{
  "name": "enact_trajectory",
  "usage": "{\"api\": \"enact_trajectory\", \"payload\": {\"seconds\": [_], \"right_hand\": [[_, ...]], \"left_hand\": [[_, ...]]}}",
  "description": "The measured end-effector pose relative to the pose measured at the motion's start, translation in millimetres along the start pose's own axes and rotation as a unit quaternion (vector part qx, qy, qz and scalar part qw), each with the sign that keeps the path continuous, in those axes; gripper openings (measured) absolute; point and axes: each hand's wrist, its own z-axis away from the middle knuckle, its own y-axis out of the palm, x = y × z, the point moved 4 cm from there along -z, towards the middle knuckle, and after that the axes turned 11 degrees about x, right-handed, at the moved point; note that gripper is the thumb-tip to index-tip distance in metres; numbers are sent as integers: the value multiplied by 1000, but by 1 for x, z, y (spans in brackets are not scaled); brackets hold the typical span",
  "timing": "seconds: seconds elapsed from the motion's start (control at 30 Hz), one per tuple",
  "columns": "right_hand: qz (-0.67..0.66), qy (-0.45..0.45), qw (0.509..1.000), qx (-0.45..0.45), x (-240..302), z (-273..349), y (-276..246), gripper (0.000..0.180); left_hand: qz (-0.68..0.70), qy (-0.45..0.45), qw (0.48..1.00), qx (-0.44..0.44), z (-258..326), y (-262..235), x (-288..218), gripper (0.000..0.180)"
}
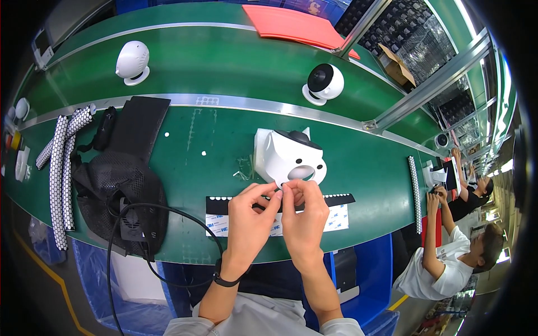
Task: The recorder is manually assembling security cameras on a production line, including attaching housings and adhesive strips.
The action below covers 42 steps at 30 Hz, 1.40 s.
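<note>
My left hand [252,213] and my right hand [304,213] meet fingertip to fingertip, thumbs and forefingers pinched at the near edge of a white rounded camera [277,159]. Something small and dark shows between the fingertips, too small to make out. The camera lies tipped on a white foam block [260,154], its ring-shaped base turned toward me with round black pads on it. Beneath my hands lies a black strip [217,207] edged with white half-circles, on a printed white backing sheet [337,219]; my hands hide their middle.
Finished-looking white cameras [133,60] [330,84] stand on the green belt beyond. At left are a black mesh bag [120,190] with a cable [168,207] and rolled dotted strips [58,179]. Blue bins [375,274] stand below the bench edge; co-workers [443,263] sit at right.
</note>
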Motion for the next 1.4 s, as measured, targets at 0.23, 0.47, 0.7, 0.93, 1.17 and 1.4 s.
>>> {"api": "enact_trajectory", "payload": {"seconds": [0.23, 0.47, 0.7, 0.93, 1.17, 1.4], "right_hand": [[-35, 13, 999, -15, -6, 4, -2, 28], [-78, 46, 996, -9, -35, 27, -37, 24], [-93, 62, 992, -55, -119, -29, -80, 23], [-203, 80, 975, -40, -230, -165, -86, 24], [-172, 77, 967, -173, -270, -281, -108, 27], [17, 113, 975, -193, -267, -319, -99, 19]], "left_hand": [[-4, 10, 1000, -4, 0, -2, 1, 22], [-11, 11, 999, -30, -6, 2, -3, 17], [-135, 39, 989, -55, -10, 4, -8, 21], [-153, 59, 985, -59, -10, 7, -7, 20], [-157, 68, 983, -58, -9, 8, -5, 20], [-162, 50, 984, -63, -6, 8, -7, 19]]}}
